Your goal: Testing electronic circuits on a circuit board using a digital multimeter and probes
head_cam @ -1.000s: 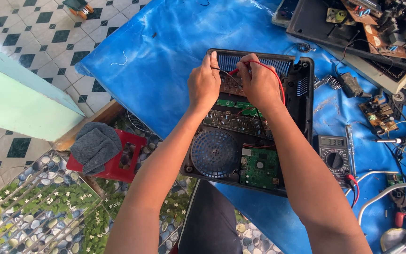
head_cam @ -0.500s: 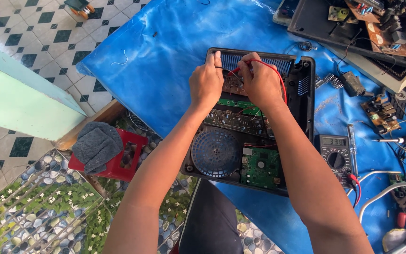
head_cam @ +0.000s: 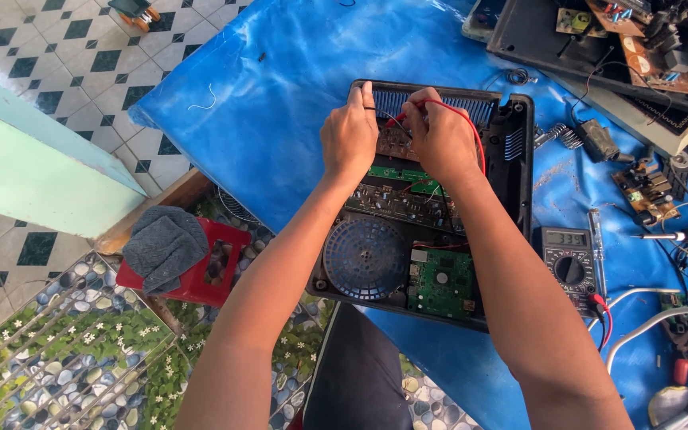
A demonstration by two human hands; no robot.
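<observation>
Opened black appliance casing (head_cam: 519,159) lies flat on a blue tarp (head_cam: 280,103) spread over the worktop, internals facing up. Inside: round ribbed fan grille (head_cam: 366,259) near the lower edge, green circuit board (head_cam: 441,284) beside it to the right, a long dark board (head_cam: 396,205) across the middle, a brownish board (head_cam: 396,143) at the top just under a slotted vent (head_cam: 392,102).

Left hand (head_cam: 349,139) rests over the upper boards, fingers curled close, apparently pinning a thin black probe lead (head_cam: 396,122) to the brownish board. Right hand (head_cam: 439,142) sits just beside it, fingers pinched narrow around a red probe lead (head_cam: 471,127) that loops over the knuckles. Probe tips are hidden under the fingers, so the exact contact points cannot be told. Both hands hold low and close together, likely so the two tips land on neighbouring points of one board while the wrists steady against the casing.

Digital multimeter (head_cam: 567,259) lies just right of the casing, display turned toward the person and lit with a reading; red and black leads plug in at its lower end. Placement keeps the display readable without lifting either hand.

Loose boards, coil springs (head_cam: 555,135) and another opened unit (head_cam: 599,48) lie well apart at upper right. A grey cloth (head_cam: 165,243) sits on a red box (head_cam: 216,271) on the floor to the left.
</observation>
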